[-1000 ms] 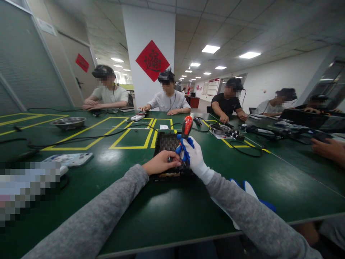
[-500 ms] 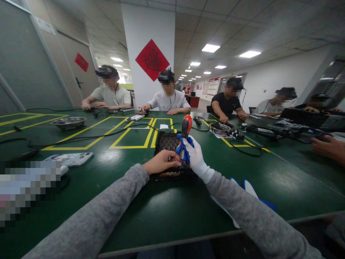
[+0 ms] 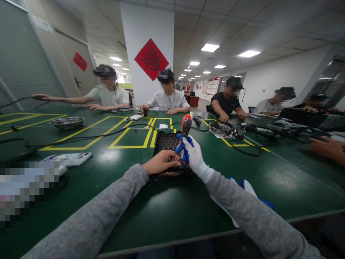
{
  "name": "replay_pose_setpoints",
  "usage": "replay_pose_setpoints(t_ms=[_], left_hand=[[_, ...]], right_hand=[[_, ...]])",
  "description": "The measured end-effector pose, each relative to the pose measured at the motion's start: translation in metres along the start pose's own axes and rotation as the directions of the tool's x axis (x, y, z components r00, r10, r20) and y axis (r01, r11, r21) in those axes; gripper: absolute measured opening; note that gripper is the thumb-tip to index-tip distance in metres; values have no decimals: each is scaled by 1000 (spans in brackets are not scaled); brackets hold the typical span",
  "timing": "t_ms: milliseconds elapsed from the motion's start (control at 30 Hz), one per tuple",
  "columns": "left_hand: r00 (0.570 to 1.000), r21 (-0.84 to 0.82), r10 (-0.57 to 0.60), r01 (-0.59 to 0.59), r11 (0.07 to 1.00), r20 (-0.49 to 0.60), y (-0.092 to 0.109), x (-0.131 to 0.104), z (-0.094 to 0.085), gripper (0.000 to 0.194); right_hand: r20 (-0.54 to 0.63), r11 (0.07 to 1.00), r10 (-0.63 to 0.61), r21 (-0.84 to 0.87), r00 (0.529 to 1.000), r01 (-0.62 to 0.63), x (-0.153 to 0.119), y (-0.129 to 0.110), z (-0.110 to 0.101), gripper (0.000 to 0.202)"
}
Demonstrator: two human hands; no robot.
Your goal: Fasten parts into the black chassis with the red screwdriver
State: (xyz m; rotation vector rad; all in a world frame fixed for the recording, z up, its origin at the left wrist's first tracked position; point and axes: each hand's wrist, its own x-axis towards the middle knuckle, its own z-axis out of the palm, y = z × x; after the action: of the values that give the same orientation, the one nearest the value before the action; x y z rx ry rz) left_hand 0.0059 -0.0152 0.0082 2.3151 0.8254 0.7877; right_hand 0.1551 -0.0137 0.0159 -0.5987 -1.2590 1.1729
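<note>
A screwdriver with a red and black handle stands nearly upright over a black box-like casing. My right hand, in a white glove with blue fingers, grips it below the handle. My bare left hand rests on the casing's near left part. Its thumb and fingers are drawn together close to the screwdriver's shaft; what lies between them is hidden. The casing has a dark, bumpy interior, and a brownish part shows at its near edge. The screwdriver's tip is covered by my fingers.
A white and blue glove lies beside my right forearm. On the left are a phone and a metal bowl; another bowl stands at the right. Cables cross the green table. Several people sit around it.
My hands and the screwdriver hold almost the same pose over the casing. Across the table, the person at the far left has stretched an arm out to the left, towards a cable.
</note>
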Motion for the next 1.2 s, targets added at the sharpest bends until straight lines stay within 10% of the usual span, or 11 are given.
replay_pose_setpoints(t_ms=[1200], left_hand=[[996,-64,48,-43,997,69,6,0,-3,26]], right_hand=[[-28,998,-26,-56,999,24,-1,0,-1,38]])
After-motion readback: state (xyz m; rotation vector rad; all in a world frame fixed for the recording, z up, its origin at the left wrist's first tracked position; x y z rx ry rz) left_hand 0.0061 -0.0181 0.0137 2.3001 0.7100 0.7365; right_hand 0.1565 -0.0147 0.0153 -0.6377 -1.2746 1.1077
